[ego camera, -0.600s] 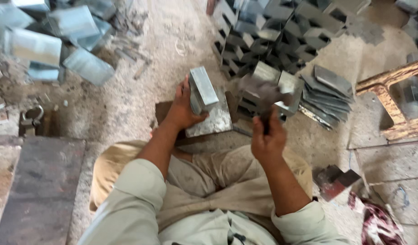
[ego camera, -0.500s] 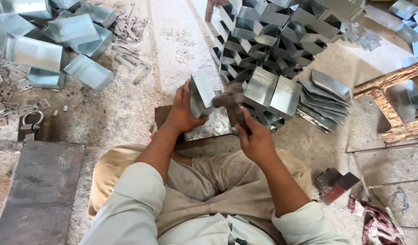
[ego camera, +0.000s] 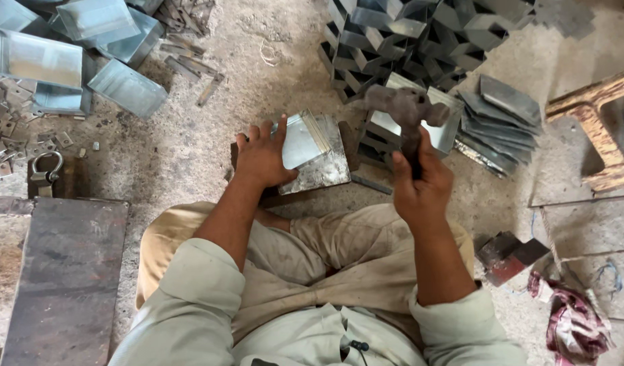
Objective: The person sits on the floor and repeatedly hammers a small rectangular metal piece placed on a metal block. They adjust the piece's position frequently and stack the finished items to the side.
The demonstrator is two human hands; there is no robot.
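The person sits cross-legged on the gritty concrete floor (ego camera: 258, 88), and the left hand (ego camera: 261, 157) is spread flat over a folded sheet-metal piece (ego camera: 310, 150), fingers wide, pinning it to the dark block beneath, just in front of the knees. The right hand (ego camera: 420, 186) is wrapped tight around the handle of a hammer (ego camera: 403, 108), whose head is raised above and to the right of the piece — well clear of the metal. To my eye the blow wants to land square on the fold, with the holding fingers kept back from the edge and the sheet pressed hard so it doesn't skip. Around them the place is thick with stock: a stack of bent metal channels (ego camera: 420, 34) straight ahead, a fan of flat cut sheets (ego camera: 502, 118) to the right of it, open metal boxes (ego camera: 68, 54) off to the left with small offcuts scattered nearby. A heavy steel plate (ego camera: 65, 278) lies by the left knee with a shackle (ego camera: 46, 169) above it, and a rag (ego camera: 576, 322) sits far right — near a wooden frame (ego camera: 596, 129).
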